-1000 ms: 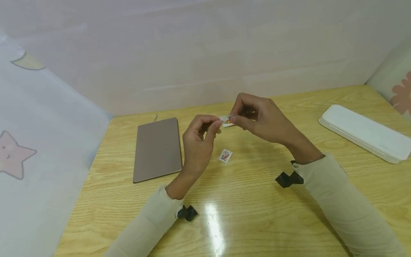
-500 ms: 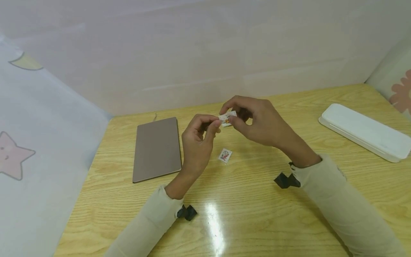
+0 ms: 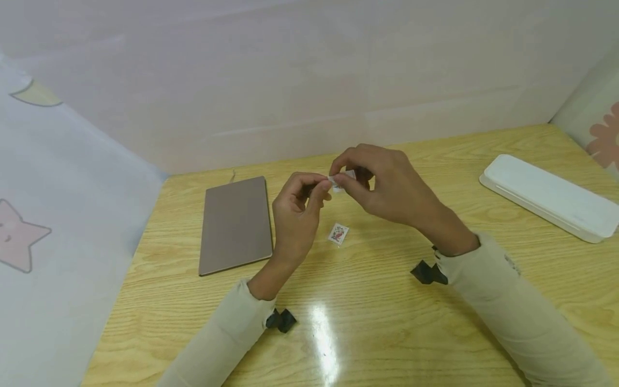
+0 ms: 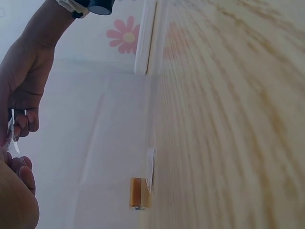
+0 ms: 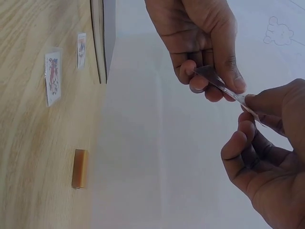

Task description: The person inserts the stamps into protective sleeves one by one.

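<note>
Left hand [image 3: 296,207] and right hand [image 3: 387,183] each pinch the small sticker [image 3: 338,181].

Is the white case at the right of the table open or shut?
Shut: in the head view the white case lies flat on the table with its lid seated all round and no gap showing.

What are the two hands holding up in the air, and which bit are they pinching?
A small clear-wrapped sticker. The left hand pinches its left end between thumb and fingertips; the right hand pinches the right end. Both hold it above the table.
</note>
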